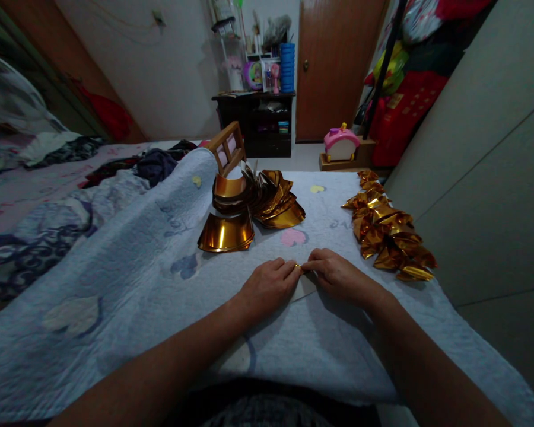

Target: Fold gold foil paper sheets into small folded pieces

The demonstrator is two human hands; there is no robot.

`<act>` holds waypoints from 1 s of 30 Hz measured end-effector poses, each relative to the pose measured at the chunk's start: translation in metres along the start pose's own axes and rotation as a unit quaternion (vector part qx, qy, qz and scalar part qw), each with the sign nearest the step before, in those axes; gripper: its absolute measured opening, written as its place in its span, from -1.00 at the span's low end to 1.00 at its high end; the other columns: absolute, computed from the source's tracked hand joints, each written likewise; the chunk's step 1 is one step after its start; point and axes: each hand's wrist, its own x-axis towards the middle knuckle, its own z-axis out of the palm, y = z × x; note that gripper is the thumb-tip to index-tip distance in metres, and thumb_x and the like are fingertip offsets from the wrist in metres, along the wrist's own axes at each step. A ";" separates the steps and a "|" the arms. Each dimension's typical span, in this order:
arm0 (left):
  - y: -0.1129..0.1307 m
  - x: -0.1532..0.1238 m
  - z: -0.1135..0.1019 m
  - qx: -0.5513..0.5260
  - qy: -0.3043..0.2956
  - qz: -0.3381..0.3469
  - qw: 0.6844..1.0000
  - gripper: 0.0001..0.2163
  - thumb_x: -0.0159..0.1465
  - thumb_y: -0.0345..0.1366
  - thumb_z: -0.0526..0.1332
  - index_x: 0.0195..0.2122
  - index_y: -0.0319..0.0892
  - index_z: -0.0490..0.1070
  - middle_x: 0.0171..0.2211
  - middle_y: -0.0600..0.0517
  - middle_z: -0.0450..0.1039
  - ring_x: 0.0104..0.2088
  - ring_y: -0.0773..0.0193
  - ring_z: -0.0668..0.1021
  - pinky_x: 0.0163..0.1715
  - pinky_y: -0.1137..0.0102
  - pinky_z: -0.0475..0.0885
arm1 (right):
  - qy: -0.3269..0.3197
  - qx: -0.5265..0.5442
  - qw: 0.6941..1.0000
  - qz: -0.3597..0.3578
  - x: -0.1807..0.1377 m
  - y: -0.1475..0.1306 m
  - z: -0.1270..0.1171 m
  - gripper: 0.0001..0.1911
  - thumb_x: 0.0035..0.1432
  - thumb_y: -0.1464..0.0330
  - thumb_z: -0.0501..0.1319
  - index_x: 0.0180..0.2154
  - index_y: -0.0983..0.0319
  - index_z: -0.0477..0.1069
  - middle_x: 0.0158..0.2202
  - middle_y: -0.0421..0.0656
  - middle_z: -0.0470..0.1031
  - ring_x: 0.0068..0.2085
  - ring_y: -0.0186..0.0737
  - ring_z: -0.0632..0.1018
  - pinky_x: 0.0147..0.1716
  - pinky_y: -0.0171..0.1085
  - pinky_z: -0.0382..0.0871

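Observation:
A sheet of gold foil paper (304, 289) lies on the cloth in front of me, its pale underside facing up. My left hand (267, 286) is closed on the far edge of the sheet, with thumb and fingers pressed together. Close beside it, my right hand (336, 274) pinches the same edge, where a small strip of gold shows between the fingertips. Fanned stacks of curved gold foil sheets (226, 232) rest beyond my left hand. To the right, a heap of folded gold foil pieces (378, 222) runs along the cloth's edge.
A pale blue quilted cloth (204, 302) with heart patterns covers the work surface. Behind the stacks stands a wooden chair back (228, 147). A bed with rumpled bedding (71, 196) is on the left, a pale cabinet (485, 178) on the right. A pink toy case (340, 144) sits farther back.

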 end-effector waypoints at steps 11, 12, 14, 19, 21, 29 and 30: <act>0.001 0.001 -0.002 0.003 -0.014 0.004 1.000 -0.81 0.41 -0.47 0.11 0.00 -0.28 0.43 -0.08 -0.13 0.54 -0.20 0.12 0.53 -0.25 0.28 0.52 | -0.063 -0.129 0.990 0.019 -0.004 -0.012 -0.012 -0.59 0.27 0.58 0.09 0.01 0.15 0.56 -0.16 -0.04 0.49 -0.22 -0.14 0.43 -0.24 -0.22 0.23; 0.001 0.001 -0.001 0.004 -0.013 0.003 1.000 -0.81 0.40 -0.47 0.11 -0.01 -0.28 0.43 -0.09 -0.12 0.54 -0.20 0.13 0.53 -0.25 0.28 0.52 | -0.064 -0.131 0.989 0.015 -0.005 -0.011 -0.012 -0.57 0.25 0.60 0.09 0.02 0.15 0.55 -0.15 -0.04 0.50 -0.21 -0.14 0.43 -0.23 -0.22 0.23; 0.001 0.002 -0.002 0.004 -0.012 0.001 1.000 -0.82 0.40 -0.47 0.11 -0.02 -0.28 0.44 -0.11 -0.12 0.55 -0.21 0.14 0.53 -0.25 0.28 0.51 | -0.057 -0.132 0.990 0.002 -0.010 -0.009 -0.012 -0.55 0.23 0.61 0.10 0.03 0.15 0.55 -0.11 -0.04 0.51 -0.19 -0.13 0.44 -0.22 -0.21 0.25; 0.002 0.002 -0.002 0.000 -0.012 -0.001 1.000 -0.82 0.40 -0.47 0.13 -0.02 -0.29 0.44 -0.12 -0.13 0.54 -0.21 0.13 0.52 -0.27 0.29 0.50 | -0.039 -0.140 0.989 -0.016 -0.023 -0.006 -0.007 -0.50 0.23 0.61 0.08 0.11 0.14 0.48 0.02 -0.02 0.51 -0.12 -0.08 0.46 -0.13 -0.15 0.33; 0.002 0.001 -0.001 -0.001 -0.011 -0.002 1.000 -0.82 0.40 -0.46 0.12 -0.01 -0.28 0.43 -0.12 -0.13 0.54 -0.21 0.13 0.51 -0.26 0.29 0.49 | -0.037 -0.137 0.990 -0.013 -0.027 -0.007 -0.006 -0.49 0.23 0.62 0.08 0.13 0.14 0.47 0.05 -0.02 0.51 -0.07 -0.05 0.47 -0.09 -0.12 0.35; -0.001 -0.001 0.002 -0.018 -0.004 -0.001 1.000 -0.80 0.41 -0.43 0.14 0.02 -0.28 0.43 -0.09 -0.13 0.54 -0.19 0.11 0.50 -0.23 0.25 0.51 | -0.024 -0.061 0.998 0.011 -0.032 -0.006 -0.010 -0.50 0.21 0.66 0.07 0.05 0.17 0.52 0.11 -0.04 0.52 0.05 -0.05 0.49 0.04 -0.13 0.35; -0.002 -0.001 0.003 -0.025 0.000 -0.001 1.000 -0.79 0.40 -0.42 0.15 0.03 -0.27 0.43 -0.08 -0.13 0.54 -0.19 0.11 0.50 -0.21 0.24 0.51 | -0.031 -0.053 0.998 0.016 -0.030 -0.007 -0.013 -0.52 0.20 0.67 0.06 0.01 0.18 0.54 0.10 -0.04 0.53 0.05 -0.06 0.50 0.04 -0.15 0.35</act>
